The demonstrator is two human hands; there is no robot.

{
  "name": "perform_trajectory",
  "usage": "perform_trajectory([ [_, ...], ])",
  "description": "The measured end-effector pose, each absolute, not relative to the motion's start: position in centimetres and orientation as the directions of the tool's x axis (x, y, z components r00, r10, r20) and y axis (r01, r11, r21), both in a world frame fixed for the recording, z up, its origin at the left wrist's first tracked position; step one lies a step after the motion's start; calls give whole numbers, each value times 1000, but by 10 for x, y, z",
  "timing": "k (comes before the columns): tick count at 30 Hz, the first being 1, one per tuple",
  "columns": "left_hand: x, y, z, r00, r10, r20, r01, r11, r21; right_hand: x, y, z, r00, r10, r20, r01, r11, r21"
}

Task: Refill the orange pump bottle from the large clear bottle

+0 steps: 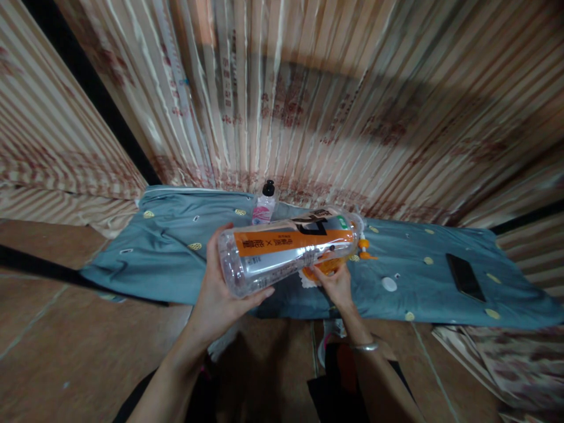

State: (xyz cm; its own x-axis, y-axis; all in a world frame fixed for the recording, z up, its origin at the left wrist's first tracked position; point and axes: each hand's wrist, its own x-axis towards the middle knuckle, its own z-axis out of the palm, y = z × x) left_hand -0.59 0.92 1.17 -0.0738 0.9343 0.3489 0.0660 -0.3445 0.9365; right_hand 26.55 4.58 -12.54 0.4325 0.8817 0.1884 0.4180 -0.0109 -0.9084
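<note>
My left hand (222, 305) is wrapped round the base end of a large clear plastic bottle (277, 281) with an orange and silver label. The bottle lies almost level in the air, its neck pointing right and slightly up. Below its neck end, my right hand (338, 286) grips an orange bottle (326, 267), mostly hidden behind the clear bottle and my fingers. A white scalloped label edge (308, 278) shows beside it. Just right of the clear bottle is an orange pump head (365, 249); whether it is joined to the orange bottle I cannot tell.
A blue-green cloth (414, 252) with yellow prints covers the low surface ahead. On it are a small bottle with a black cap (264, 205), a round white cap (389, 284) and a dark phone (465, 277). Striped curtains (282, 117) hang behind, with dark poles (97, 94) at the sides.
</note>
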Motion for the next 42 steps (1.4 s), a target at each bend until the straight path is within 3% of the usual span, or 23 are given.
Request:
perform_trajectory([
  [42,-8,10,9,-42,928,370,73,-367,927,266,45,-126,434,888,155,390,-30,-920],
])
